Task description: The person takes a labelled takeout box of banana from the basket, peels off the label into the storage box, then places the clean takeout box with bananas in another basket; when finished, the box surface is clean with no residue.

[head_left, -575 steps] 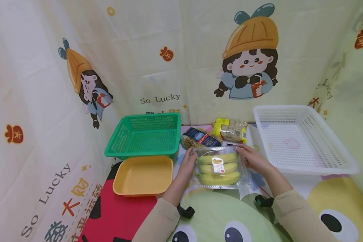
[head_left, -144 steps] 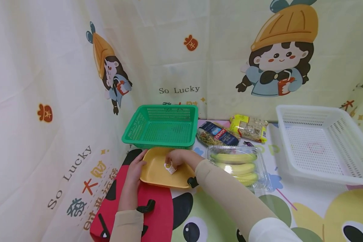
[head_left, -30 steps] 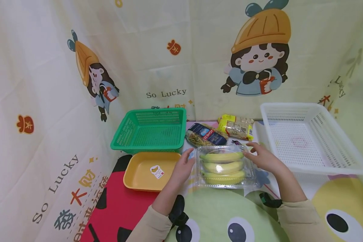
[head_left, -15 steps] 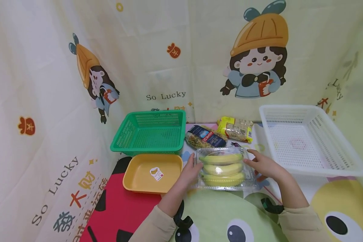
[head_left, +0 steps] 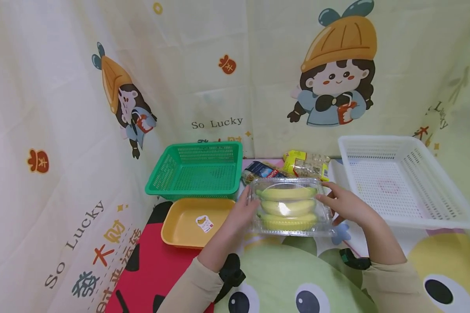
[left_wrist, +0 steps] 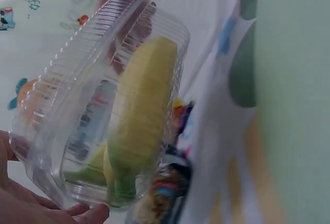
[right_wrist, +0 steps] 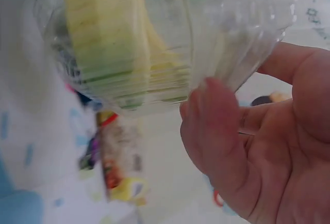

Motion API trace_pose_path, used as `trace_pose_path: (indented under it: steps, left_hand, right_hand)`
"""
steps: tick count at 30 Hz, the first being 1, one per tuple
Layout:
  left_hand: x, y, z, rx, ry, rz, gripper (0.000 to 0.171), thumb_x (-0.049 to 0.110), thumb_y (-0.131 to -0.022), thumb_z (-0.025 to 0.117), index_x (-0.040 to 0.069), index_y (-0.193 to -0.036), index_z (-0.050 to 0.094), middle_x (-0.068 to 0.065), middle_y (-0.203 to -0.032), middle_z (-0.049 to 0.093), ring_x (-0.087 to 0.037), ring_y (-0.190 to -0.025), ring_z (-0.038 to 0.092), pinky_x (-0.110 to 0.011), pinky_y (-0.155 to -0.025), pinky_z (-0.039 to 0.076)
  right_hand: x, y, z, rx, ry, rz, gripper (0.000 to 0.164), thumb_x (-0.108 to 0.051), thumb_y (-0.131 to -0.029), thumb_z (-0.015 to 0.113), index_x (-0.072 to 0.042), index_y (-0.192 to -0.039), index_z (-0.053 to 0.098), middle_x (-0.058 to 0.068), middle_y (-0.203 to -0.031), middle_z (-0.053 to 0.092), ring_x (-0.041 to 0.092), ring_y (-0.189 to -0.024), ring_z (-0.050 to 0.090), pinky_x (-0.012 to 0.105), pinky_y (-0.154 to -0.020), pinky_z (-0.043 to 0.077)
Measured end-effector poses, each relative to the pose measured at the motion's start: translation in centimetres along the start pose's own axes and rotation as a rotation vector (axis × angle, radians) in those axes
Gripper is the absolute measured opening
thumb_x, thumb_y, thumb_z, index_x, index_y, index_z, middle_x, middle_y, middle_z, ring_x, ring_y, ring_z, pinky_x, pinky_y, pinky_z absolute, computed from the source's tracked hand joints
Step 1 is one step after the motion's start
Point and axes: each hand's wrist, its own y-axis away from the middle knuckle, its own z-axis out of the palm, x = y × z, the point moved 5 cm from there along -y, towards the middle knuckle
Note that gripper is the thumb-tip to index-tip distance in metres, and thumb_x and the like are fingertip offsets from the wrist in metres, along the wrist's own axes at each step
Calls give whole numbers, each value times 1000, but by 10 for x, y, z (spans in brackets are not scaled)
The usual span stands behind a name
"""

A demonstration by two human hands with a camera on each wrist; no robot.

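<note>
A clear plastic box point(head_left: 293, 232) of bananas point(head_left: 289, 208) is held up between both hands in the head view. My left hand point(head_left: 240, 215) grips its left end; in the left wrist view, fingers curl under the box point(left_wrist: 77, 53). At the right end my right hand point(head_left: 348, 206) pinches the side, its fingers partly behind the plastic in the right wrist view. A white banana label point(head_left: 204, 223) lies in the yellow tray point(head_left: 178, 234), left of the left hand. The box covers part of the pasta bag point(head_left: 254, 171).
Behind the tray stands a green basket point(head_left: 196, 193). A white basket point(head_left: 376, 191) is at the right. Near the back wall, a yellow-topped food bag point(head_left: 309, 167) lies beside the pasta bag.
Both hands have closed on the box and raised it from the table over the last second. The label, on the box lid 19 seconds ago, now lies in the yellow tray.
</note>
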Motion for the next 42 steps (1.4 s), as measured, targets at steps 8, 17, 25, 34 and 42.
trace_pose_path:
  steps: [8,17,25,34,42]
  left_hand:
    - [39,-7,-39,74,-112,114,69,41,-98,53,27,-159,21,-1,-162,30,-33,-146,34,-52,-116,33]
    - [53,-26,-85,153,9,79,65,39,-101,48,28,-159,20,0,-162,29,-25,-150,26,-51,-120,25]
    - [55,-37,-129,210,37,74,64,39,-103,47,22,-159,21,0,-163,28,-23,-149,29,-47,-119,30]
    - [51,-50,-182,330,-23,76,62,39,-100,54,18,-155,35,-5,-154,41,-30,-127,51,-49,-107,42]
    - [49,-56,-218,349,-84,24,53,42,-100,54,20,-148,47,-7,-145,51,-31,-123,53,-49,-108,41]
  right_hand:
    - [-44,-14,-18,29,-15,-81,82,-51,-96,57,-12,-157,19,23,-117,53,27,-76,61,39,-59,60]
    - [-79,-53,-14,-5,-158,-123,83,-45,-96,60,-22,-159,11,25,-134,47,32,-90,64,41,-70,61]
    - [-105,-86,3,38,-276,-41,81,-47,-95,62,-17,-157,21,19,-151,36,31,-111,55,32,-81,58]
    - [-134,-116,30,58,-306,-92,71,-43,-98,57,-13,-156,29,12,-152,41,27,-112,58,40,-97,53]
    - [-155,-144,53,128,-305,-172,62,-43,-98,58,-9,-148,44,13,-143,51,24,-100,65,39,-91,56]
